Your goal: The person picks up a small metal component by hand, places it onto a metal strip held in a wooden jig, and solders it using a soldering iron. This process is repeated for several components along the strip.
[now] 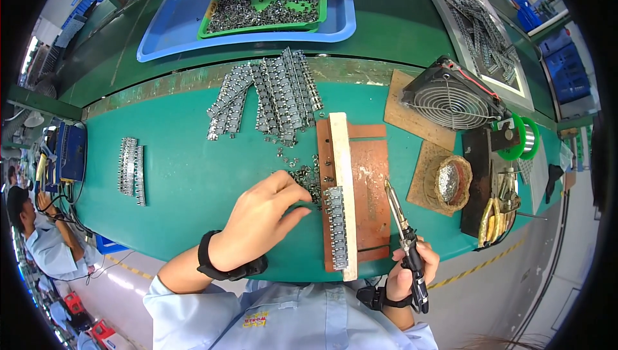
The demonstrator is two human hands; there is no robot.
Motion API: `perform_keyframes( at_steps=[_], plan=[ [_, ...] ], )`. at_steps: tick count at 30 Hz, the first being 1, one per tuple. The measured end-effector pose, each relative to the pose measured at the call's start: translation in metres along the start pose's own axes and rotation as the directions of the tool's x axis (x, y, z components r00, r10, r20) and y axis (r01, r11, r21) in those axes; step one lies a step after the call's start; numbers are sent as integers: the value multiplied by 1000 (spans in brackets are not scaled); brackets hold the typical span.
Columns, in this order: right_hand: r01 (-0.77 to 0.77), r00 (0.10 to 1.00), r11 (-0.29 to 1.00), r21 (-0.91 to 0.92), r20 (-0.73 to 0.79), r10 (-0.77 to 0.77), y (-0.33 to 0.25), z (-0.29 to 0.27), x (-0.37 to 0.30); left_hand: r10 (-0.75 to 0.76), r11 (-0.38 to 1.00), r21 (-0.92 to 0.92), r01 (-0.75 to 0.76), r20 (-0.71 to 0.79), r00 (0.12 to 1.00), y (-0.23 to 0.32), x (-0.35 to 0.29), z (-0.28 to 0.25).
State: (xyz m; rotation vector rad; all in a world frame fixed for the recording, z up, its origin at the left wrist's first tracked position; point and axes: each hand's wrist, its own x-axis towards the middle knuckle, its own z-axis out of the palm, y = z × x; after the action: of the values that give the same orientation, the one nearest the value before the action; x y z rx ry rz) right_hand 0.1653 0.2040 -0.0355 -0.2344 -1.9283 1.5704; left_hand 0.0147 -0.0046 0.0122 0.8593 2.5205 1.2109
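Note:
My right hand (412, 269) is wrapped round the dark handle of a soldering iron (402, 224), whose tip points up and away, over the right part of a brown board (370, 189). On that board lies a pale wooden strip (341, 157), and a row of small circuit boards (336, 227) stands along its near left side. My left hand (264, 211) is beside the strip's left edge, thumb and forefinger apart, with no part visible between them. Just beyond its fingertips is a loose pile of tiny metal parts (309, 179).
Several circuit-board strips (273, 95) lie farther back; more strips (132, 170) lie left. A green tray (324, 2) of metal pieces sits in a blue tray (347, 18). At right are a fan (450, 102), a foil-lined bowl (450, 182) and a solder spool (520, 136). Another person (48, 234) works far left.

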Motion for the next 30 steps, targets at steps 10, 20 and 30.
perform_keyframes(
  at_steps=[10,20,30],
  plan=[
    [24,1000,1000,3,2,-24,0,-1,0,42,989,145,-35,-47,998,2,2,6],
    [99,994,995,15,49,-100,5,-4,2,-40,980,-194,37,-14,999,5,-1,-1],
    [89,993,995,40,71,-92,8,-6,1,-325,478,-734,483,363,873,3,-2,3]
  ],
)
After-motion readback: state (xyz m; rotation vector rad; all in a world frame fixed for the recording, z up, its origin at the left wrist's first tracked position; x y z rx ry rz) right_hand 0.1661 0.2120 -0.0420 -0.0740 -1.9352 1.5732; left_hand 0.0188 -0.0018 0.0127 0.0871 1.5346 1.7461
